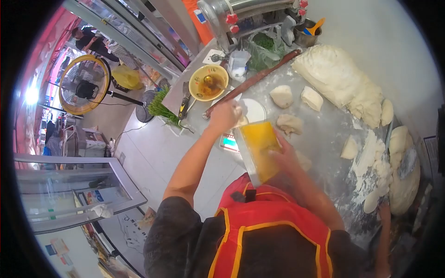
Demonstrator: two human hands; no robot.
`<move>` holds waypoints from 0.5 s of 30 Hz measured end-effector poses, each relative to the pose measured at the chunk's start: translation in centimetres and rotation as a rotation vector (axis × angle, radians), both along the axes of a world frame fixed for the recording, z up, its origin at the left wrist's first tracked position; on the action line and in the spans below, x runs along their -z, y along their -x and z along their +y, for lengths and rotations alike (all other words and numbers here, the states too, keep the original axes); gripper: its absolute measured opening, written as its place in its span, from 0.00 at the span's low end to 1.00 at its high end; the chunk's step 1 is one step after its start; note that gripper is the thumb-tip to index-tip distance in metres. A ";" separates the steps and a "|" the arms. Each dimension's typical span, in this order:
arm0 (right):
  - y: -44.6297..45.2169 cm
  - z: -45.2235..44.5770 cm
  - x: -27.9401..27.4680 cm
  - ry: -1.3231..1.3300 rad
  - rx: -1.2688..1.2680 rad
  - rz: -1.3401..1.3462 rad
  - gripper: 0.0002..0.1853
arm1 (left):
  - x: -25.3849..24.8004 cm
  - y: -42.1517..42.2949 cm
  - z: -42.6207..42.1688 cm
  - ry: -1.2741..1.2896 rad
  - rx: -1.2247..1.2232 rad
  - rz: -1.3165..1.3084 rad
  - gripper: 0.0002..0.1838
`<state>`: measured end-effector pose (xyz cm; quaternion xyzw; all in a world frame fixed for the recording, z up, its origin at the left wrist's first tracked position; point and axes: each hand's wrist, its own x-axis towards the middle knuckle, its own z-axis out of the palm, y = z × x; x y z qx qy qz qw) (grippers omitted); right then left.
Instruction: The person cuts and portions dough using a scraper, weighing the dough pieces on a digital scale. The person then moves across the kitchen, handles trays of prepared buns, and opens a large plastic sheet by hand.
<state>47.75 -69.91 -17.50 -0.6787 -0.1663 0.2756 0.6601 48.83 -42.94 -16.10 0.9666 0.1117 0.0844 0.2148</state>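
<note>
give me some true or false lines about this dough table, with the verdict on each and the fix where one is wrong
1. The right hand is on the yellow scraper. True.
2. The rolling pin lies between the bowl and the big slab of dough. True.
3. The left hand is inside the bowl. False: it is beside the round white plate, outside the bowl.
4. The big slab of dough sits on the floor. False: it lies on the table.
5. The standing fan has a yellow rim. True.
</note>
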 end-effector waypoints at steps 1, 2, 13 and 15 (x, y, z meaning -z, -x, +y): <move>0.2 -0.5 -0.6 -0.002 -0.042 0.032 0.39 | -1.4 -0.5 0.3 0.266 -0.020 0.004 0.09; 0.4 -1.3 -1.8 -0.023 0.055 0.108 0.39 | -3.2 -1.1 0.7 0.533 -0.046 0.007 0.09; -1.6 -11.7 -3.3 -0.173 0.476 0.133 0.37 | -5.2 4.0 3.0 0.906 -0.328 0.025 0.10; -1.4 -13.6 -3.1 -0.194 0.466 0.166 0.37 | -4.6 5.4 2.6 0.677 -0.368 0.023 0.07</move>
